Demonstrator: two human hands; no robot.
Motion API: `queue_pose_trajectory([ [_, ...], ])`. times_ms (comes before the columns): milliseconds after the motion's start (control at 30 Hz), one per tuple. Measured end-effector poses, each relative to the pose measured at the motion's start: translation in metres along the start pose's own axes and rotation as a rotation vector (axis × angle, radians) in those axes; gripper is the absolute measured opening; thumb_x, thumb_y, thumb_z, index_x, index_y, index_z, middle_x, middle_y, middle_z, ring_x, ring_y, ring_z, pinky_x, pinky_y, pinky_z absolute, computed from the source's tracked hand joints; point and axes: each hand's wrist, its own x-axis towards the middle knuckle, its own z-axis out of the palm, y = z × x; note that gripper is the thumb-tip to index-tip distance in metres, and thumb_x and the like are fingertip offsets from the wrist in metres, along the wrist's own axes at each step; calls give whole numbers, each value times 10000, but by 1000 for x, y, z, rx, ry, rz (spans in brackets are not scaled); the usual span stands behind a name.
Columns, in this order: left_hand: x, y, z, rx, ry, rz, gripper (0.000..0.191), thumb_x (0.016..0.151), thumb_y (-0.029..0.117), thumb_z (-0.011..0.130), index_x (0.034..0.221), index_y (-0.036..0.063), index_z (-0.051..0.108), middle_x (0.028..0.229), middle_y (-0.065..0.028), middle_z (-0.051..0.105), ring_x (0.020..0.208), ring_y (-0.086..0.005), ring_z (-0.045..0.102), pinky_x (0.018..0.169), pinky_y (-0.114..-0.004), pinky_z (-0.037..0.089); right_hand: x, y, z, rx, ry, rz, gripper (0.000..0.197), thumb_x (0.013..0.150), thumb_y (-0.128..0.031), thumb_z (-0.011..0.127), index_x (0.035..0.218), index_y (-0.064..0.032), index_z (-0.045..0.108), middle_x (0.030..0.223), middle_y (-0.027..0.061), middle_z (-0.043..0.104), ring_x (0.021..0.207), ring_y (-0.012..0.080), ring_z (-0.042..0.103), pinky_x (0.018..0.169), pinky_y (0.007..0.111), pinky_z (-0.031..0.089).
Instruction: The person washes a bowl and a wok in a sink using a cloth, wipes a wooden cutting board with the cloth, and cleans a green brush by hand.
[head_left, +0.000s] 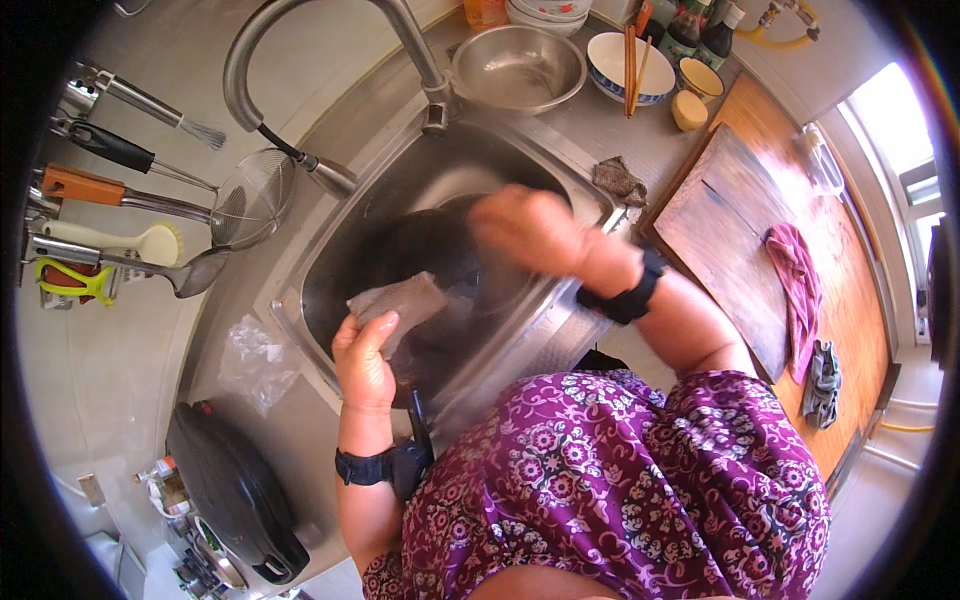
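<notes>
My left hand (366, 360) grips a thin, pale brown scouring cloth (405, 304) between thumb and fingers, over the near left part of the stainless steel sink (469, 150). My right hand (536, 229) is blurred by motion above the right part of the basin; its fingers look curled, and whether it holds anything cannot be told. Below both hands, a large dark round pan (405, 247) appears to lie in the sink, partly hidden and blurred. The gooseneck faucet (330, 174) arches over the sink's back left corner.
Behind the sink stand a steel basin (517, 71) and a bowl (611, 56) with chopsticks. A brown rag (620, 180) lies by the right rim, near a wooden cutting board (720, 232). At left are hanging utensils (255, 199), a plastic bag (256, 360) and a black appliance (232, 495).
</notes>
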Motion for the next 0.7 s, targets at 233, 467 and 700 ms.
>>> queue_pose_trajectory([
  [233,-4,14,0,-105,13,-6,299,789,8,531,1086,25,550,1006,-100,613,867,-236,619,644,-375,542,-43,72,-68,-654,-361,706,234,702,-15,549,932,-13,592,982,197,580,950,347,568,804,394,479],
  [467,6,4,14,10,-1,-72,344,802,14,473,1144,38,482,1012,-137,595,793,-285,626,485,-374,521,-50,109,-12,-227,208,181,189,665,-29,539,835,-28,622,812,184,610,814,343,589,737,392,476],
  [700,32,-15,31,-47,-137,-185,247,871,129,510,1100,37,506,946,-67,590,617,-134,524,418,-232,365,-36,11,-40,203,396,192,190,712,-2,566,899,-1,597,834,205,600,819,360,582,720,388,468],
])
